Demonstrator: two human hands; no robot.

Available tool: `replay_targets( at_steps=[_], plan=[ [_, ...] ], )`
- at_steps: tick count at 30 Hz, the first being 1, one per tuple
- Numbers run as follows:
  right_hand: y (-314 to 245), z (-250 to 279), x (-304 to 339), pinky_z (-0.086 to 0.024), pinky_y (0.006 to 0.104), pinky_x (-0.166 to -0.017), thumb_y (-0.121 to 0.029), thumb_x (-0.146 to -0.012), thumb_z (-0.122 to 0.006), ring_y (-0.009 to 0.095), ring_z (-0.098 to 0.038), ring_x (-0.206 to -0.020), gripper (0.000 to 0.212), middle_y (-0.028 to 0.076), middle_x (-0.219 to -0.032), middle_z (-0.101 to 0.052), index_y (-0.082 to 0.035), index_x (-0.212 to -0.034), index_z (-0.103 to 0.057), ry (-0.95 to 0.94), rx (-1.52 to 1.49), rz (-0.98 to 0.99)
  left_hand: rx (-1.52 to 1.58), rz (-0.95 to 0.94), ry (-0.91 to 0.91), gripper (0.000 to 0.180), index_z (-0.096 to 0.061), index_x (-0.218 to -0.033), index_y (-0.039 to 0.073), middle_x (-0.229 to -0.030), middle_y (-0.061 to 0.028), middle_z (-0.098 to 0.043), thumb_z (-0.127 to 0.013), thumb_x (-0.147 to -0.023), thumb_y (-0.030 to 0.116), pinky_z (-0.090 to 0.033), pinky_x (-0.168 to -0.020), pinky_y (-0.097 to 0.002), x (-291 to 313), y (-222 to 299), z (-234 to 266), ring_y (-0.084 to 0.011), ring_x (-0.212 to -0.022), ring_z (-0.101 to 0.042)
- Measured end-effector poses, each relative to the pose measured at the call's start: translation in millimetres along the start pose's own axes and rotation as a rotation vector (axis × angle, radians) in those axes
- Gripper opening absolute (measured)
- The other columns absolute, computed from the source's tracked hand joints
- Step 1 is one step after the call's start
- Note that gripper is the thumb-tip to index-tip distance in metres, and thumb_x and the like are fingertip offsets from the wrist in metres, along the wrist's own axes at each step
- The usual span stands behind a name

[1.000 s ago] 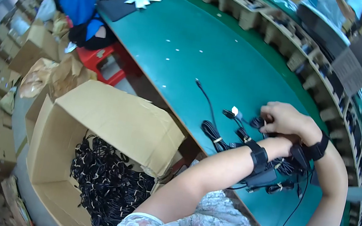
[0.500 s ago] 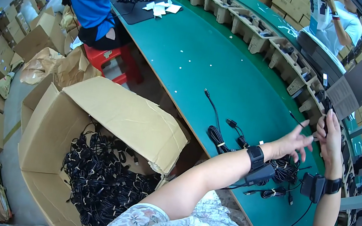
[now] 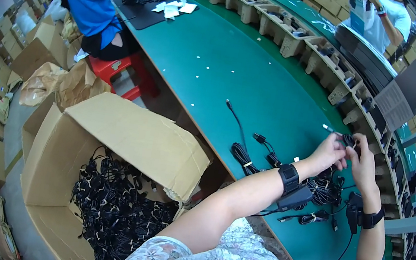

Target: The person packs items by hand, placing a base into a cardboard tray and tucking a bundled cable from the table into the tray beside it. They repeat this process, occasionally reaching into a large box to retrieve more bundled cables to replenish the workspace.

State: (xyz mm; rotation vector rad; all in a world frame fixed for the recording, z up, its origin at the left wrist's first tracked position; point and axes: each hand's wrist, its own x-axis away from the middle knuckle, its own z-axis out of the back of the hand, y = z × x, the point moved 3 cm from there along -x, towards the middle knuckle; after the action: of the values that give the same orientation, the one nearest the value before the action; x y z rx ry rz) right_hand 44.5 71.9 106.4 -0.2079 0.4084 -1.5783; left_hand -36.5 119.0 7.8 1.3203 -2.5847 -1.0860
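Note:
Over the right part of the green table, my right hand (image 3: pixel 363 164) grips a small coiled black cable (image 3: pixel 348 139) with a pale plug end sticking out to the left. My left hand (image 3: pixel 331 152) is closed at the same cable, its fingers bent against the coil; its fingertips are partly hidden. Beneath my hands lies a pile of black cables (image 3: pixel 325 191). A tied cable bundle (image 3: pixel 241 156) rests to the left of it, one end stretched away from me. Nearer to me is another small tied bundle (image 3: pixel 314 218).
An open cardboard box (image 3: pixel 135 137) full of black cables (image 3: pixel 118 208) stands at my left. Pulp trays (image 3: pixel 332 60) with dark parts line the table's far side. A person in blue (image 3: pixel 89 2) sits at the far left; another in a light shirt (image 3: pixel 393 23) stands across.
Both hands have come together and lowered a little toward the left, with the cable between them. My left fingers, spread before, are now closed at the cable. The view has shifted slightly.

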Motion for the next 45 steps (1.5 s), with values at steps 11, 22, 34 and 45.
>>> replay_targets(
  at_steps=[11, 22, 34, 45],
  plan=[
    [65, 89, -103, -0.045, 0.0428, -0.070, -0.026, -0.089, -0.049, 0.039, -0.056, -0.088, 0.029, 0.020, -0.094, -0.060, -0.005, -0.109, -0.047, 0.478, 0.523, 0.001, -0.795, 0.085, 0.043, 0.038, -0.035, -0.115, -0.001, -0.081, -0.0091, -0.055, -0.052, -0.082, 0.002, -0.045, -0.049, -0.0251, 2, -15, 9, -0.0145, -0.058, -0.056],
    [97, 50, -192, -0.048, 0.0428, -0.068, -0.014, -0.084, -0.048, 0.036, -0.058, -0.084, 0.021, 0.018, -0.084, -0.060, -0.002, -0.101, -0.047, 0.216, 0.865, -0.015, -0.880, 0.087, 0.105, 0.036, -0.037, -0.112, -0.001, -0.075, -0.0087, -0.056, -0.052, -0.080, 0.001, -0.047, -0.054, -0.0303, 7, -16, 10, -0.0180, -0.058, -0.058],
    [121, 15, -220, -0.046, 0.0438, -0.079, -0.018, -0.088, -0.045, 0.040, -0.056, -0.095, 0.031, 0.025, -0.099, -0.058, 0.006, -0.106, -0.045, 0.394, 0.266, -0.441, -0.865, 0.044, 0.126, 0.030, -0.043, -0.106, 0.002, -0.075, -0.0086, -0.053, -0.053, -0.078, -0.003, -0.045, -0.053, -0.0319, 5, -23, 14, -0.0190, -0.056, -0.056],
    [152, 28, -191, -0.044, 0.0446, -0.083, -0.025, -0.087, -0.050, 0.036, -0.051, -0.103, 0.036, 0.018, -0.110, -0.053, -0.003, -0.115, -0.046, 0.343, 0.459, -0.198, -0.933, -0.002, 0.091, 0.024, -0.047, -0.100, 0.001, -0.076, -0.0090, -0.052, -0.053, -0.077, -0.004, -0.046, -0.053, -0.0312, 5, -22, 13, -0.0194, -0.057, -0.056]
  ],
)
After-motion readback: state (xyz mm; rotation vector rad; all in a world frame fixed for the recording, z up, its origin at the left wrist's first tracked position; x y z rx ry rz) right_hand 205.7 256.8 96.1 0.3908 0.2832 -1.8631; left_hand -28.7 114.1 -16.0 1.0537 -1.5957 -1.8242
